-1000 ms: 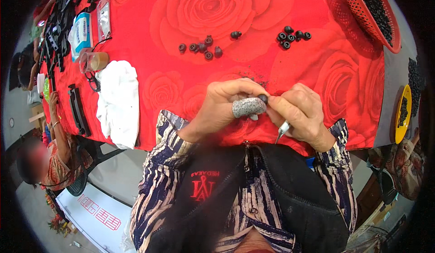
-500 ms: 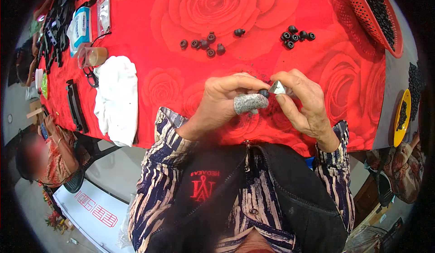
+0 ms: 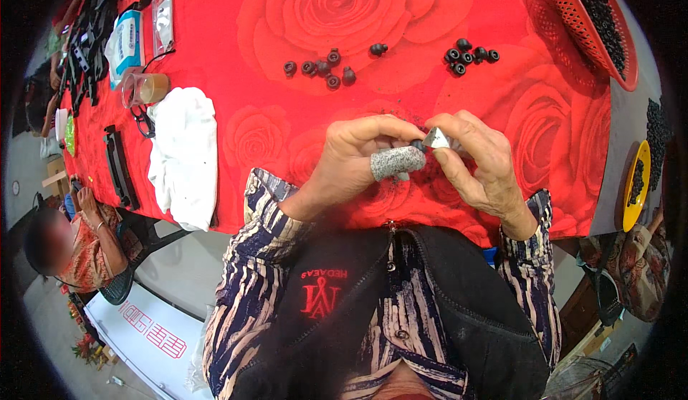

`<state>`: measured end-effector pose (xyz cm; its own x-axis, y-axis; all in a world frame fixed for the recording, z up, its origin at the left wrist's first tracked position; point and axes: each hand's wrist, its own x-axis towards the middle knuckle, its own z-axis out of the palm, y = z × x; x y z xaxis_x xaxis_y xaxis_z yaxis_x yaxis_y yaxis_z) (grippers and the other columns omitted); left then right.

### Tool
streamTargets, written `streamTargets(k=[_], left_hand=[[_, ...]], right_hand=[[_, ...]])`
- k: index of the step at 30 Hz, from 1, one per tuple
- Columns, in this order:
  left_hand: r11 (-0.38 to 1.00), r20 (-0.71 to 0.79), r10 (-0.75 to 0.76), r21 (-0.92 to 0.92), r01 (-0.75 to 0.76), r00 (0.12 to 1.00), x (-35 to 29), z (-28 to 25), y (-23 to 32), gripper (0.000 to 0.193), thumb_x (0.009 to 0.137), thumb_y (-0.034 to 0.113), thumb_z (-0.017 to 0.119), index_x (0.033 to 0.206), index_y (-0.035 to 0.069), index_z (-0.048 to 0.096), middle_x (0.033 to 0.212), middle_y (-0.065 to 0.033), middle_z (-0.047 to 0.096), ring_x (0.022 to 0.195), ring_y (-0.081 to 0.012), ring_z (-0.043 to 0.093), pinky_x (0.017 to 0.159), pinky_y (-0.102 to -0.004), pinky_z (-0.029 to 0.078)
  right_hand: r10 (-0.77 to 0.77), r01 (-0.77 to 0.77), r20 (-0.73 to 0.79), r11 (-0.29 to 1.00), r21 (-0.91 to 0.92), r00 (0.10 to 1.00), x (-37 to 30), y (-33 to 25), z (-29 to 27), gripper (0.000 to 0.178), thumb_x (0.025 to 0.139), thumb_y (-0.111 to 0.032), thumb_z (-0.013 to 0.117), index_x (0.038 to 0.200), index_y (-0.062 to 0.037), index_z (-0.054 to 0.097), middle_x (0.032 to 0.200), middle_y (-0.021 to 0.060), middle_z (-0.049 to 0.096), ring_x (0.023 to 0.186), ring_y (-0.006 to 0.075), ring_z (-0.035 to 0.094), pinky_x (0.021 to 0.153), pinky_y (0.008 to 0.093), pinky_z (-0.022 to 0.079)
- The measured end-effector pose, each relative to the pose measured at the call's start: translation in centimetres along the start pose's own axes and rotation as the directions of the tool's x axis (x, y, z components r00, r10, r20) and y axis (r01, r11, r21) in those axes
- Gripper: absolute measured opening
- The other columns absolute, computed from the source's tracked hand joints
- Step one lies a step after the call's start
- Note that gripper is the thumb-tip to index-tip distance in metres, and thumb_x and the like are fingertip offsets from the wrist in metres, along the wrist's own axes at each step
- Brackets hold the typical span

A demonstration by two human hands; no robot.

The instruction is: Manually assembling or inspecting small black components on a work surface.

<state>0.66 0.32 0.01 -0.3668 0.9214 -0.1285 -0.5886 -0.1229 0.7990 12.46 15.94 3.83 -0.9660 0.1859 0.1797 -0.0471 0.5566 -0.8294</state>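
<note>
Black piece, small: in your left hand (image 3: 351,148), fingers clamped on it; long axis hidden. Metal blade (image 3: 436,140): pinched in your right hand (image 3: 481,162), immediately right of the piece, contact unclear.

I see both forearms (image 3: 261,231) angled inward, in navy-and-cream striped fabric sleeves (image 3: 532,260). Left hand (image 3: 347,153): thumb-index pinch, thumb in speckled grey fabric cover (image 3: 396,163). Right hand (image 3: 484,162) just beside, thumb and index pinching too.

Hands (image 3: 342,153) hold a black knob (image 3: 417,144) and a silvery tool (image 3: 436,139) above red cloth (image 3: 244,63)
</note>
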Motion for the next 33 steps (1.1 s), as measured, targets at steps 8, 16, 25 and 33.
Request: streamTargets(k=[8, 16, 25, 33], left_hand=[[0.997, 0.003, -0.049, -0.06, 0.049, 0.999, -0.1, 0.0, -0.2, 0.025, 0.08, 0.0, 0.064, 0.104, -0.004, 0.057, 0.088, -0.0064, 0.061, 0.078, -0.0092, 0.059, 0.062, -0.0203, 0.05], [0.995, -0.01, -0.071, -0.065, 0.071, 0.997, -0.1, 0.1, -0.3, 0.024, 0.081, 0.001, 0.063, 0.104, -0.005, 0.056, 0.089, -0.0066, 0.061, 0.077, -0.0096, 0.059, 0.062, -0.0207, 0.051], [0.994, 0.026, -0.075, -0.079, 0.077, 0.997, -0.1, 0.0, -0.5, 0.025, 0.085, 0.002, 0.059, 0.108, -0.004, 0.052, 0.092, -0.0074, 0.059, 0.081, -0.0109, 0.059, 0.064, -0.0218, 0.051], [0.996, 0.038, -0.065, -0.06, 0.067, 0.997, -0.2, -0.1, -1.1, 0.023, 0.087, 0.005, 0.057, 0.108, -0.002, 0.052, 0.092, -0.0055, 0.059, 0.08, -0.0092, 0.058, 0.067, -0.0207, 0.048]], right_hand=[[-0.019, 0.019, -0.005, 1.0, 0.001, 1.0, 0.0, 0.1, 0.1, 0.026, 0.073, 0.004, 0.059, 0.099, 0.0029, 0.055, 0.073, 0.0129, 0.052, 0.059, 0.0247, 0.054, 0.051, 0.0321, 0.041], [-0.014, 0.015, 0.021, 1.0, -0.007, 1.0, 0.0, 0.3, 0.0, 0.027, 0.073, 0.004, 0.059, 0.099, 0.0033, 0.055, 0.071, 0.0127, 0.051, 0.058, 0.0245, 0.052, 0.05, 0.0323, 0.04], [0.001, -0.001, 0.017, 1.0, -0.01, 1.0, 0.0, 0.5, 0.1, 0.027, 0.073, 0.004, 0.059, 0.1, 0.0036, 0.055, 0.07, 0.0125, 0.05, 0.058, 0.0248, 0.052, 0.05, 0.0331, 0.04], [-0.021, 0.022, 0.039, 0.999, -0.046, 0.999, 0.1, 0.6, -0.1, 0.026, 0.073, 0.004, 0.059, 0.099, 0.0025, 0.055, 0.069, 0.0121, 0.05, 0.057, 0.0251, 0.051, 0.05, 0.0333, 0.04]])
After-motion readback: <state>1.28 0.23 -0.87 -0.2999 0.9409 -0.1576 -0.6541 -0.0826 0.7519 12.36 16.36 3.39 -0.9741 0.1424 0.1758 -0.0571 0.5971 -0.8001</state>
